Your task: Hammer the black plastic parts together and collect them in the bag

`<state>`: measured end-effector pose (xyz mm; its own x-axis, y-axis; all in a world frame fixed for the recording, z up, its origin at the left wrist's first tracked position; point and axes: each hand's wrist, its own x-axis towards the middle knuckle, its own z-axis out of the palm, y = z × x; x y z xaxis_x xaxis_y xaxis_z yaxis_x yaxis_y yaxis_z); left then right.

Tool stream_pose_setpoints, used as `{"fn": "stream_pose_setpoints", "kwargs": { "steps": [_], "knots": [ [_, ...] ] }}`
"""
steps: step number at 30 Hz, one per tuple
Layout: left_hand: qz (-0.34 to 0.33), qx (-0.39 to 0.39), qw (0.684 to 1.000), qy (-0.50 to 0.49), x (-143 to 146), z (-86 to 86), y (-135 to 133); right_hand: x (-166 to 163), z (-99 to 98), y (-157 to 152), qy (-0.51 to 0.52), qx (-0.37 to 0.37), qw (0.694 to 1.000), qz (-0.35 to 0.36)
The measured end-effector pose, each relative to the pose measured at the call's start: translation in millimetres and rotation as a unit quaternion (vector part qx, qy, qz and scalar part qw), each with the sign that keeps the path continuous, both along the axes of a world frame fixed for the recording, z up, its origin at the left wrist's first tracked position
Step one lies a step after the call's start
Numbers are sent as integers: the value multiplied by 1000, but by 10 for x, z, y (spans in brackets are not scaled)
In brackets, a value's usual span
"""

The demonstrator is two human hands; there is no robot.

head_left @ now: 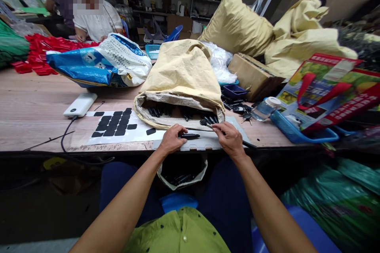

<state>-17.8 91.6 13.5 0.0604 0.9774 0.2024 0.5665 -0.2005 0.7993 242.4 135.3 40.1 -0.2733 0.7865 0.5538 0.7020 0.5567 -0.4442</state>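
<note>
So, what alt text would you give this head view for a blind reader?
The left hand holds a black rod and the right hand pinches a small part at a table edge, before an open sack of black parts.

At twelve o'clock from your hands, the tan sack [181,75] has a mouth too dark for you to count the black parts [157,111] inside. Your right hand [230,138] covers most of the small black piece [204,122] it pinches. Your left hand [170,139] hides one end of the black rod [191,136] it grips. At six o'clock, the table [44,142] edge hides the top of the lower sack [181,174]. At three o'clock, the picture's edge cuts off the printed bag [326,87].
</note>
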Motion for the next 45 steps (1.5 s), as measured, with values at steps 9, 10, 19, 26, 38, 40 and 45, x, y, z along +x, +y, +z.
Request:
{"fn": "stream_pose_setpoints", "kwargs": {
  "steps": [9,10,19,26,38,40,45],
  "knots": [
    [-14,6,1000,-25,-38,-76,43,102,-407,200,-69,36,996,-37],
    [-17,8,1000,-24,-39,-79,42,97,-404,189,-67,35,996,-44],
    [-10,18,1000,-1,-11,-56,29,-242,-191,-30,-113,24,989,93],
    [19,5,1000,-23,-16,-36,16,-461,-364,-42,-111,43,989,84],
    [97,17,995,3,79,-97,77,-490,-403,-37,-94,42,990,91],
    [104,16,994,11,91,-102,78,-500,-408,-38,-92,37,991,92],
    [95,26,995,22,90,-86,45,-489,-422,-43,-90,37,991,94]
  ]
}}
